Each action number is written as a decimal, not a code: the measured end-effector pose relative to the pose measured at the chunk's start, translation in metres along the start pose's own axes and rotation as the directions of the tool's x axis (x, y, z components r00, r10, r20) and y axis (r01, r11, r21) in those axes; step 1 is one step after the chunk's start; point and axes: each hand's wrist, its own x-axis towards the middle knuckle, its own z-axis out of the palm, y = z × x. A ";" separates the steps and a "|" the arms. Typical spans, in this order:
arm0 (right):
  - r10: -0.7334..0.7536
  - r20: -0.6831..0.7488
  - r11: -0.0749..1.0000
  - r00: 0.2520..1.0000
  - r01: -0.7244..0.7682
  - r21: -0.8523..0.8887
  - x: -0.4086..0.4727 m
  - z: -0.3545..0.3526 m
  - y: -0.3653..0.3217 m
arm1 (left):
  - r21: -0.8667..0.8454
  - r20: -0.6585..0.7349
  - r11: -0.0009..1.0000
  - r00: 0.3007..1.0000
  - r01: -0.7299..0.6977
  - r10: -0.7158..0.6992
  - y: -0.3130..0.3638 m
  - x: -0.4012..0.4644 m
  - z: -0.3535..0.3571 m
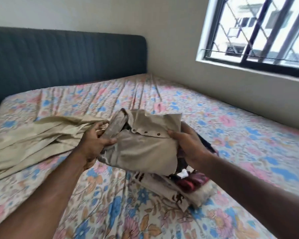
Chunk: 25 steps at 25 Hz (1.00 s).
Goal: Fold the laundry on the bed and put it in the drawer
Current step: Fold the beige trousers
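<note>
A beige garment with a row of dark snaps is held up over the bed. My left hand grips its left side, fingers curled into the fabric. My right hand pinches its right edge near the snaps. More beige cloth trails from it to the left across the flowered sheet. Under the held garment lies a small pile of clothes, with dark red and cream patterned pieces showing. No drawer is in view.
A dark blue padded headboard stands at the far end of the bed. The wall and a barred window run along the right side. Flowered sheet shows bare in front and to the right.
</note>
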 end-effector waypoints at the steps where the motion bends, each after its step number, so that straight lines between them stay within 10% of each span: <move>1: -0.015 -0.056 0.999 0.998 0.017 0.028 0.001 -0.015 -0.006 | 0.056 -0.004 0.997 0.998 -0.060 0.060 0.009 0.016 0.022; 8: 0.100 -0.333 0.995 0.938 -0.093 0.038 -0.003 -0.090 0.027 | 0.219 0.067 0.958 0.982 -0.186 0.175 -0.001 0.063 0.132; 13: -0.159 -0.425 0.857 0.891 -0.089 -0.507 -0.008 -0.112 0.058 | 0.408 0.144 0.895 0.980 -0.182 0.134 -0.032 0.058 0.121; 17: -0.492 -0.169 0.530 0.854 0.140 -0.836 0.024 -0.088 0.029 | 0.443 0.086 0.869 0.976 -0.219 0.202 -0.013 0.052 0.090; 25: -0.408 0.394 0.345 0.824 0.538 -0.769 0.091 0.124 0.039 | 0.571 -0.068 0.818 0.990 -0.063 0.124 -0.005 0.022 -0.035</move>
